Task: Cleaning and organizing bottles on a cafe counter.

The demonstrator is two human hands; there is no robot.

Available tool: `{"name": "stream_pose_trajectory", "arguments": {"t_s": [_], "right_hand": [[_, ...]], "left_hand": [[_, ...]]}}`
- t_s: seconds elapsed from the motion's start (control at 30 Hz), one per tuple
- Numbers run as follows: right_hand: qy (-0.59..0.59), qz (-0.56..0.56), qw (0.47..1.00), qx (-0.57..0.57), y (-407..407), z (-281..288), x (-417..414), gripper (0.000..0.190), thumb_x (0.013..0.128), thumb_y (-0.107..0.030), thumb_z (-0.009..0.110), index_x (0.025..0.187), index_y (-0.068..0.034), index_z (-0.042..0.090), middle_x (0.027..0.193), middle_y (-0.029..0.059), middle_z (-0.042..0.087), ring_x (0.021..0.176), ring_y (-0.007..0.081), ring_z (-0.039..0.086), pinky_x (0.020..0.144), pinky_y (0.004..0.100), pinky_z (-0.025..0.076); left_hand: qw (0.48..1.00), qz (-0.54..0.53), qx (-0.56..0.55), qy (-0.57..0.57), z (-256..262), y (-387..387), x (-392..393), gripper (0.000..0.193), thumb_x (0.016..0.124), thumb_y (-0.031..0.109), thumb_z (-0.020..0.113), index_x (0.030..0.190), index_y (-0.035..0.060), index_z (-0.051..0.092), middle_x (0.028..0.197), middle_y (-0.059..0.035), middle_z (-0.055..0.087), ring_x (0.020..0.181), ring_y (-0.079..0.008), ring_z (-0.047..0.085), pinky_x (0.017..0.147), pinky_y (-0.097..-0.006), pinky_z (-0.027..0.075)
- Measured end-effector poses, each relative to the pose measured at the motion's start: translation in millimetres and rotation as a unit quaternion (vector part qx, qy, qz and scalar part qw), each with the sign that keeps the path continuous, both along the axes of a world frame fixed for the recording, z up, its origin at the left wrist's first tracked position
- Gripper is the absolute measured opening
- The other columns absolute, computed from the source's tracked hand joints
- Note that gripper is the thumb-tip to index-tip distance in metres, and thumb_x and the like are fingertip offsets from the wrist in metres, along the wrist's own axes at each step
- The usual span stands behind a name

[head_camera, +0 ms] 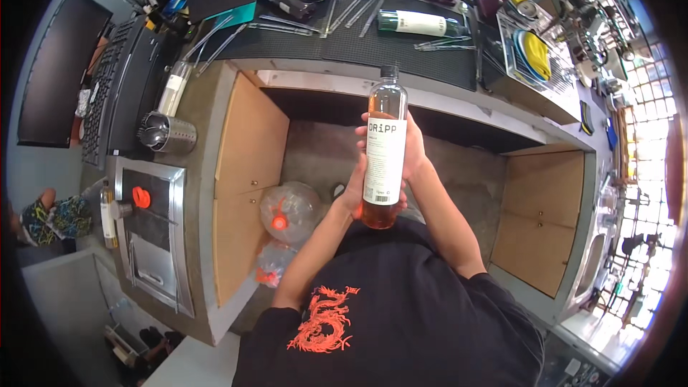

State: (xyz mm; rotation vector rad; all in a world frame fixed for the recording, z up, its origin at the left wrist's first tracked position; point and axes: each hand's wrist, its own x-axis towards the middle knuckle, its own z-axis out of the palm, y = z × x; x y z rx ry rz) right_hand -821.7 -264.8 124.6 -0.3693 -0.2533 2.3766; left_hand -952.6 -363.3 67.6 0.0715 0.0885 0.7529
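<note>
A clear bottle of amber liquid (pixel 385 164), with a dark cap and a white printed label, is held upright in front of my body, label facing up at me. My left hand (pixel 354 185) wraps its lower part from the left, with fingertips showing at the right side. Higher up, my right hand (pixel 415 146) grips it from the right, and its fingers emerge on the left side. The backs of both grips are hidden behind the bottle. Beyond it, on the black bar mat (pixel 290 45), lies a green bottle with a white label (pixel 419 23) among several clear stir sticks (pixel 352 11).
On the left counter are a perforated metal cup (pixel 171 133), another labelled bottle (pixel 174 88), a keyboard (pixel 110 86) and a metal-framed basin (pixel 183 215). Clear plastic bags (pixel 291 209) sit by the left cabinet (pixel 250 183). A rack with a yellow cloth (pixel 537 56) stands right. Part of a person (pixel 56 215) shows far left.
</note>
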Motion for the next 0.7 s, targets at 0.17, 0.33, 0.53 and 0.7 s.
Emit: {"name": "stream_pose_trajectory", "arguments": {"t_s": [0.17,0.33,0.53,0.7], "right_hand": [[-0.035,-0.049,0.998,0.007,-18.6,6.6,31.5,0.074,0.104,-0.06,0.025,0.13,0.0,0.059,0.109,0.0233,0.071,0.092,0.038,0.071,0.081,0.0478,0.06],[-0.015,-0.089,0.996,0.004,-36.8,9.3,73.6,0.073,0.104,-0.06,0.025,0.129,0.0,0.06,0.107,0.0225,0.071,0.091,0.0377,0.071,0.081,0.0469,0.06],[-0.045,-0.149,0.988,0.002,-70.9,16.3,145.9,0.074,0.104,-0.06,0.024,0.126,0.001,0.062,0.102,0.0209,0.072,0.088,0.036,0.072,0.08,0.0457,0.059],[-0.065,-0.196,0.978,-0.007,-114.5,16.6,214.8,0.076,0.104,-0.061,0.022,0.124,0.0,0.063,0.099,0.0196,0.073,0.083,0.0355,0.072,0.079,0.0458,0.059]], "left_hand": [[0.999,-0.007,0.017,0.045,6.8,-7.9,25.5,0.117,0.081,0.094,0.035,0.126,-0.0113,0.058,0.107,-0.026,0.072,0.096,-0.0435,0.073,0.088,-0.0536,0.06],[0.995,-0.063,0.039,0.066,14.9,-11.5,57.5,0.117,0.08,0.095,0.033,0.123,-0.011,0.06,0.103,-0.0257,0.073,0.096,-0.0443,0.073,0.086,-0.0523,0.061],[0.989,-0.102,0.052,0.094,19.5,-32.5,126.3,0.119,0.078,0.097,0.028,0.118,-0.0104,0.063,0.097,-0.0236,0.073,0.084,-0.0384,0.075,0.079,-0.0483,0.062],[0.985,-0.127,0.043,0.108,24.5,-62.5,193.3,0.12,0.078,0.098,0.026,0.114,-0.0098,0.065,0.093,-0.0242,0.073,0.08,-0.0359,0.074,0.075,-0.0466,0.062]]}}
